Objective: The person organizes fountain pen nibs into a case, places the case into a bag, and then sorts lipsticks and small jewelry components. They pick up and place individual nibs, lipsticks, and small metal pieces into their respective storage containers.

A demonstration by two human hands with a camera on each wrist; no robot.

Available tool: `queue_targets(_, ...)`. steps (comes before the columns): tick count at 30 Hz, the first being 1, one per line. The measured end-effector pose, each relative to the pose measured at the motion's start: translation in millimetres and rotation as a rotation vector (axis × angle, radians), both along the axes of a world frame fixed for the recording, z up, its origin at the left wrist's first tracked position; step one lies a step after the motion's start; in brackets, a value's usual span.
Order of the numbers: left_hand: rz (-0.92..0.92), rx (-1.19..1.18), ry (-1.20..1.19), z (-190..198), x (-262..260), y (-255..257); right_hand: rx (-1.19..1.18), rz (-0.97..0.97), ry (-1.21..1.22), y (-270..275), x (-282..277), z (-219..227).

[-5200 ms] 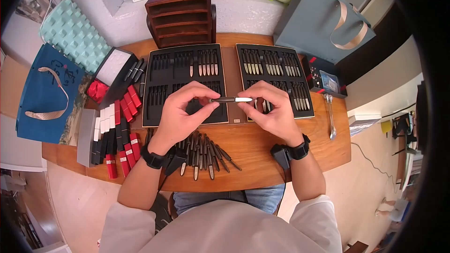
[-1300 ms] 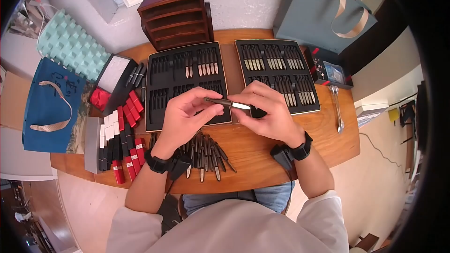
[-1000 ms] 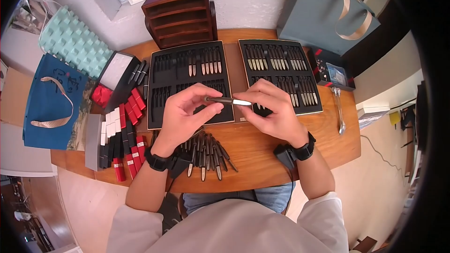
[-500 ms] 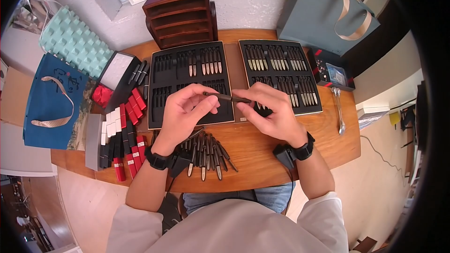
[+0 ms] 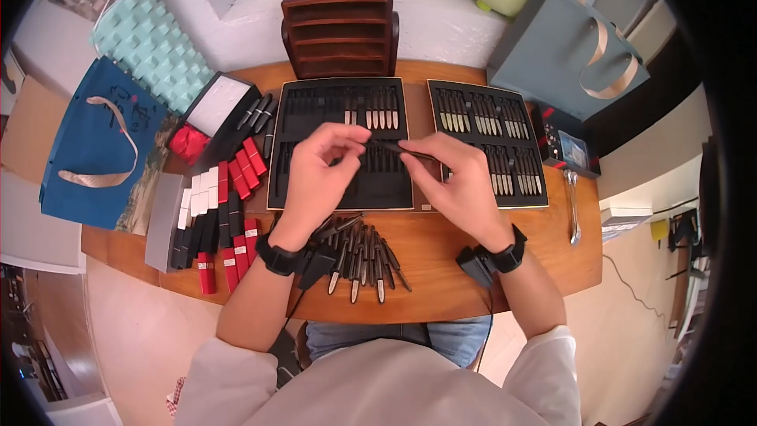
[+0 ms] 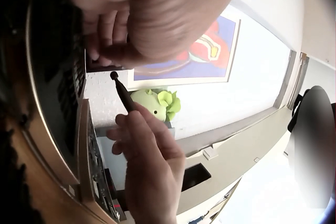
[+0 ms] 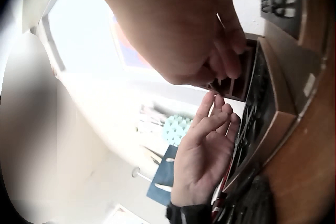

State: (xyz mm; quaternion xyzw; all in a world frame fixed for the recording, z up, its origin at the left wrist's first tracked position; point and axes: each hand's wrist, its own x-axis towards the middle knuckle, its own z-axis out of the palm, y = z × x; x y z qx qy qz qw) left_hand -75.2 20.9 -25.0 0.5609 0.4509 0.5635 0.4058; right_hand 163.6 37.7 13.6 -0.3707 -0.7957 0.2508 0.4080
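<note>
In the head view my right hand pinches a dark, slim pen-like tool between thumb and fingers, above the trays. The left wrist view shows the tool's free end, a small round knob, pointing away from the right hand. My left hand is just beside that end, fingers loosely bent; the right wrist view shows this hand's palm with nothing in it. Below lie a black left tray, partly filled with similar tools, and a fuller right tray.
Similar dark tools with pale ends lie in a pile near the table's front edge. Red, white and black small boxes stand left, beside a blue bag. Behind are a small wooden shelf and a grey bag; spoon-like metal utensils lie right.
Earlier both hands held the tool, its pale end showing at the right. Now the left fingers have let go, the right hand alone keeps it, and both hands are slightly higher in the head view.
</note>
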Motion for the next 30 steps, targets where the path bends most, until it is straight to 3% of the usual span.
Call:
queue_targets(4,0.168,0.040,0.021,-14,-11,11,0.410,0.031,-0.216,38,-39,11)
queue_targets(10,0.305,0.107,0.169,-16,-15,13,0.372,-0.021,-0.341,98,-89,-6)
queue_targets(12,0.281,-0.002,0.200,-13,-15,11,0.350,-0.048,-0.358,107,-98,-13)
queue_targets(19,0.316,0.007,0.175,-7,-23,12,0.363,-0.069,-0.488,113,-111,-18)
queue_targets(23,0.354,0.068,0.114,-13,-22,15,0.375,0.021,-0.538,115,-110,-19)
queue_targets(26,0.406,0.048,0.217,-10,-23,12,0.418,0.105,-0.580,115,-105,-17)
queue_targets(28,0.476,0.181,0.755,-10,-23,7,0.416,0.131,-0.594,114,-100,-12)
queue_targets(30,0.435,0.232,0.807,-16,-20,9,0.386,0.194,-0.721,113,-99,-5)
